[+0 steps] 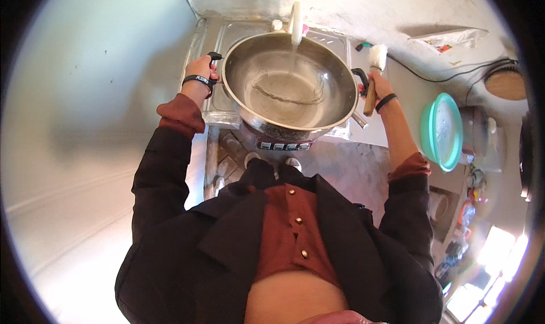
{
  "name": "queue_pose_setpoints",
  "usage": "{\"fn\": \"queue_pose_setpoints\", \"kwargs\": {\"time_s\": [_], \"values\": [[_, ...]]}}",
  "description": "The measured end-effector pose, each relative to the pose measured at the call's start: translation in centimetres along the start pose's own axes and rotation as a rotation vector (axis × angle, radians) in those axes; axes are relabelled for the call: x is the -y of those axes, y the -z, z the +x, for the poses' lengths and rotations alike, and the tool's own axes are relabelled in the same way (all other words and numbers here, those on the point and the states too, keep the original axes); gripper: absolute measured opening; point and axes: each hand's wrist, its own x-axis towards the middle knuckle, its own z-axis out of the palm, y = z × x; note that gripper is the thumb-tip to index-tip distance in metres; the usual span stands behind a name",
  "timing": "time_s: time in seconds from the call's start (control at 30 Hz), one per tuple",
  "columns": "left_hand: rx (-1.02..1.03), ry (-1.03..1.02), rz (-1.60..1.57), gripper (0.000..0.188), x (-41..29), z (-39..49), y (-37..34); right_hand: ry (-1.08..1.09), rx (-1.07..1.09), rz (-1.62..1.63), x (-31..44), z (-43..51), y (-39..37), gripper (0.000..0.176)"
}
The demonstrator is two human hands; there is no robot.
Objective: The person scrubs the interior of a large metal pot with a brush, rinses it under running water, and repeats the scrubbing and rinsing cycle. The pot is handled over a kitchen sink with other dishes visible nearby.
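A wide, round metal electric pan [294,94] is held over the steel sink, with shallow water in its bottom. Water runs into it from the white faucet [296,23]. My left hand [199,70] grips the black handle [215,56] on the pan's left side. At the right side, my right hand [380,84] is around the black handle [361,80] and also holds a brush [371,96] with a wooden handle, its white bristles pointing up. A control panel with several buttons [284,146] shows on the pan's front. The pan hides most of the sink basin.
The sink's steel rim [221,119] borders the wall on the left. A black cable [421,78] crosses the counter on the right, near a turquoise basin [429,130] and a round wooden board [506,83]. A plastic bag [462,38] lies by the back wall.
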Motion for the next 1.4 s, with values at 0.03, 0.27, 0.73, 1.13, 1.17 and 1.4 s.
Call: {"fn": "queue_pose_setpoints", "kwargs": {"time_s": [0.03, 0.27, 0.73, 1.13, 1.17, 1.4], "values": [[0.005, 0.018, 0.021, 0.012, 0.1, 0.4, -0.1, -0.010, -0.012, 0.001, -0.2, 0.1, 0.2, 0.023], [0.035, 0.108, 0.064, 0.019, 1.1, 1.6, 0.3, -0.007, -0.050, -0.038, -1.6, 0.4, 0.5, 0.025], [0.104, 0.111, 0.051, 0.022, 1.6, 1.3, 0.7, 0.327, 0.497, -1.349, -1.7, 2.8, -13.4, 0.051], [0.067, 0.090, 0.061, 0.020, 1.6, 0.7, 0.4, 0.230, 0.908, -2.480, 1.6, 0.9, -11.7, 0.055], [0.051, 0.099, 0.065, 0.020, 1.7, 0.7, 0.5, 0.021, 1.084, -2.559, 2.1, -2.5, -13.3, 0.054], [0.045, 0.121, 0.046, 0.021, 1.3, 0.8, 0.4, 0.591, 0.813, -1.321, -2.5, -0.9, -21.7, 0.036]]}}
